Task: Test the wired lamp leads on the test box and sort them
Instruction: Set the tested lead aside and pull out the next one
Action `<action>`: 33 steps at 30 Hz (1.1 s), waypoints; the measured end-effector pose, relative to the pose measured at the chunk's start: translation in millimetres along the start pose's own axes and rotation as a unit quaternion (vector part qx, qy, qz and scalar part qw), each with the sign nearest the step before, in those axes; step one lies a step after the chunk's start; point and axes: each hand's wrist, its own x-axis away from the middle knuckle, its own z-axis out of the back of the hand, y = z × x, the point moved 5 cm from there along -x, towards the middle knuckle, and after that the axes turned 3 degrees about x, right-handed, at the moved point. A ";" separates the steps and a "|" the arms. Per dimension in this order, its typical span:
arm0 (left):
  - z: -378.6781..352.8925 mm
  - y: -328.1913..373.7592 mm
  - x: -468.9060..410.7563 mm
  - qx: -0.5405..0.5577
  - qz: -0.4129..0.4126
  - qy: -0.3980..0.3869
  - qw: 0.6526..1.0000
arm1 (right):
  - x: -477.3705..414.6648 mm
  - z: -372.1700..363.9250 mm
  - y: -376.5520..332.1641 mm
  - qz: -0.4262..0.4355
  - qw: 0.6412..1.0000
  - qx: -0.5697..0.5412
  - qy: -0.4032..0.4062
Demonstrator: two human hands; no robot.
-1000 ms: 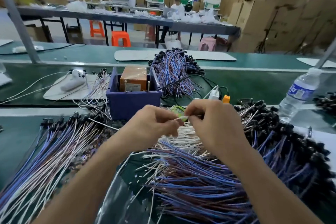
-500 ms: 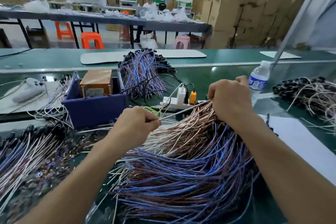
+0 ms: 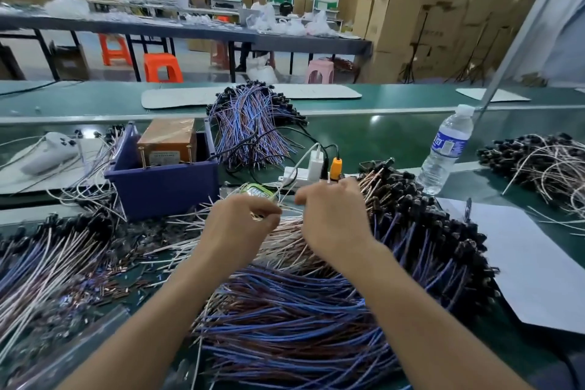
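Observation:
A big heap of lamp leads (image 3: 316, 320) with blue, brown and white wires and black sockets lies in front of me on the green bench. My left hand (image 3: 240, 228) pinches thin white wire ends above the heap. My right hand (image 3: 332, 218) hovers close beside it, fingers curled towards the same wires; whether it holds any is hidden. Just beyond my hands sits a small green-faced device (image 3: 256, 191). The brown test box (image 3: 167, 142) stands inside a blue bin (image 3: 164, 184) at the left.
More lead piles lie at the left (image 3: 47, 266), the back (image 3: 253, 123) and the far right (image 3: 544, 165). A power strip with chargers (image 3: 313, 168), a water bottle (image 3: 446, 152) and a white sheet (image 3: 538, 266) sit to the right. A white controller (image 3: 50, 152) rests at the left.
My right hand came back from the black-socket side of the heap and now sits next to my left hand. The left hand stayed near the green device.

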 end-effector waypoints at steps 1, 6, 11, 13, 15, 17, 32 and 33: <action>6.4 -5.4 2.4 0.009 0.007 0.009 1.000 | 1.8 -6.9 -10.4 0.001 1.000 -0.014 -0.012; 48.9 -40.6 19.8 0.017 0.040 0.054 0.998 | -2.2 -26.6 -56.1 -0.014 0.994 -0.093 -0.047; 104.5 -76.6 38.2 0.002 0.080 0.135 0.988 | -5.4 -41.2 -123.3 0.023 0.981 -0.169 -0.089; 128.1 -94.9 47.8 -0.014 0.115 0.173 0.978 | -5.8 -50.9 -152.0 0.030 0.979 -0.162 -0.119; 154.5 -115.0 58.7 -0.033 0.155 0.222 0.962 | -7.2 -61.0 -178.1 0.036 0.978 -0.129 -0.157; 180.7 -133.2 69.8 -0.056 0.189 0.272 0.942 | -7.0 -66.9 -200.5 0.052 0.971 -0.129 -0.194; 246.3 -230.6 85.7 -0.230 0.378 0.187 0.877 | -14.5 -108.2 -306.8 0.078 0.900 -0.307 -0.301; 249.0 -232.2 82.5 -0.232 0.381 0.182 0.876 | -15.0 -111.5 -311.8 0.079 0.898 -0.310 -0.303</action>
